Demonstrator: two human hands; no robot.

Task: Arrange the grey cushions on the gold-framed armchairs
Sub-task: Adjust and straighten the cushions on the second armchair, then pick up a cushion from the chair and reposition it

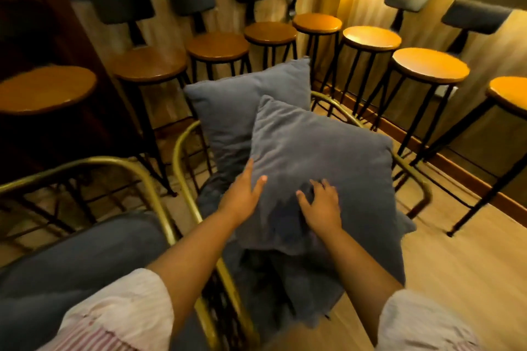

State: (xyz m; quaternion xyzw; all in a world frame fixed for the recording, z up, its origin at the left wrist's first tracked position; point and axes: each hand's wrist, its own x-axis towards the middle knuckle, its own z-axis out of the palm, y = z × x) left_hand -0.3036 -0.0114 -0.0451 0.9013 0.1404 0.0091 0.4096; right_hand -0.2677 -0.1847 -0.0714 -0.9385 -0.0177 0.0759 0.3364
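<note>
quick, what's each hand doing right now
Left hand: open, fingers spread, resting on the front cushion's left edge.
Right hand: open, flat on the same cushion, gripping nothing.

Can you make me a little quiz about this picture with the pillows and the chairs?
1. True or false: both hands touch the front cushion.
2. What stands behind the front cushion? A) another cushion B) a lamp C) a box
3. Fill in: the armchair frame is ____ coloured.

Key:
1. True: the left hand and right hand rest on it, fingers spread.
2. A, the back cushion.
3. Gold.
</note>
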